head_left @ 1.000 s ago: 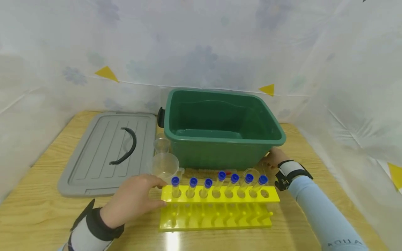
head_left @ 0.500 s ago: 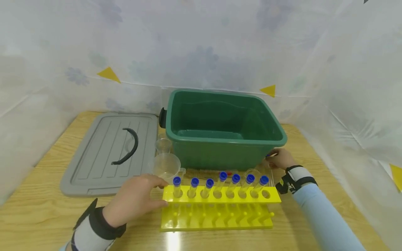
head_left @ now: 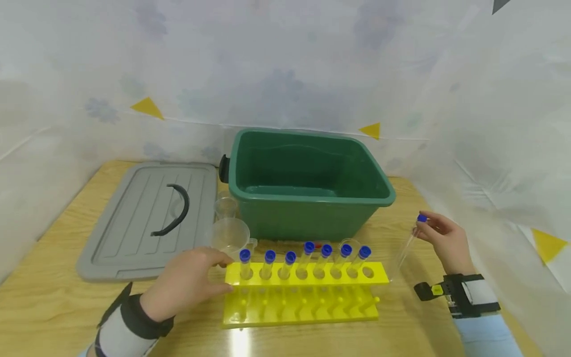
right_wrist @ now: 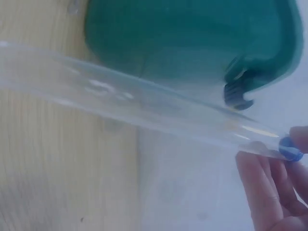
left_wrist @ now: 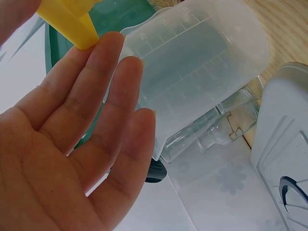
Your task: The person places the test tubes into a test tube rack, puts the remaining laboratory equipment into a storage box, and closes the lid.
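A yellow test tube rack (head_left: 308, 283) stands at the front with several blue-capped test tubes in its holes; the rightmost hole holds none. My left hand (head_left: 185, 285) grips the rack's left end between thumb and forefinger. In the left wrist view, the yellow end (left_wrist: 72, 24) sits between thumb and fingertips, the other fingers extended. To the right of the rack, my right hand (head_left: 451, 245) pinches a clear test tube (head_left: 404, 252) by its blue cap (head_left: 421, 218). This tube slants down toward the rack's right end. The right wrist view shows the tube (right_wrist: 159, 106) lengthwise, seemingly without contents.
Behind the rack stands an open green bin (head_left: 294, 218). A grey lid (head_left: 134, 218) with a black handle lies at left. Between them are a translucent measuring jug (head_left: 229, 234) and a clear cup (head_left: 226, 207). A brush-like item (head_left: 281, 246) lies partly hidden behind the rack.
My right hand has come away from beside the bin's right corner, moving right and lifting the blue-capped test tube into view. The left hand stays on the rack.
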{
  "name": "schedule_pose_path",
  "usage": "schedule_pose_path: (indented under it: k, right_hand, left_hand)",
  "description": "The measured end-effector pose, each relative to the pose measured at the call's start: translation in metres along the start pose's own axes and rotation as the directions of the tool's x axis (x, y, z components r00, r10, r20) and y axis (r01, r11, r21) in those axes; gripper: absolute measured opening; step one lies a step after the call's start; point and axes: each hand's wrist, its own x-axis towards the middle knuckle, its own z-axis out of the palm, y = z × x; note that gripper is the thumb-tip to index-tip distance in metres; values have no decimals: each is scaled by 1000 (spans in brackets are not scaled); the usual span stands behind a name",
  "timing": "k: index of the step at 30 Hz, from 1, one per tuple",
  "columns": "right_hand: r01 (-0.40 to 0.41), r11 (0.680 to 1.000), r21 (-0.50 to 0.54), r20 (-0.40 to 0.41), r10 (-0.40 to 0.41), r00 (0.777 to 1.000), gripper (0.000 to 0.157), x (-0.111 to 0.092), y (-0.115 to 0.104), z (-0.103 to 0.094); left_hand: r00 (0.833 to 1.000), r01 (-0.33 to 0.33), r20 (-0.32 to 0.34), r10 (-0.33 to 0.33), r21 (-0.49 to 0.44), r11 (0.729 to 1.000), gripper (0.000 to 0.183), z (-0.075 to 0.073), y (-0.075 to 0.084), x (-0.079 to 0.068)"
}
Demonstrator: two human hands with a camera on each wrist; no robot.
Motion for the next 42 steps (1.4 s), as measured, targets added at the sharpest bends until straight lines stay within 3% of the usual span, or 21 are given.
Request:
schedule_pose_path:
  k: [3,13,26,42]
  right_hand:
    - [61,990,124,-26,-58,998,28,-12,-8,4]
    - [104,992,65,-163,-92,982,32,-31,-25,12]
    - [147,979,138,-203,-117,972,30,-39,-36,14]
    - [246,936,254,-201,-197,960,29,-44,-58,13]
  left_hand:
    - [1000,-4,-5,4,1,1000,38,1,-1,-1]
    - [1000,2,4,-2,12,1000,39,1,-2,0]
    - [1000,21,23,-21,1,1000,39,-1,0,1]
    - [999,24,27,-24,5,1000,39,-1,0,1]
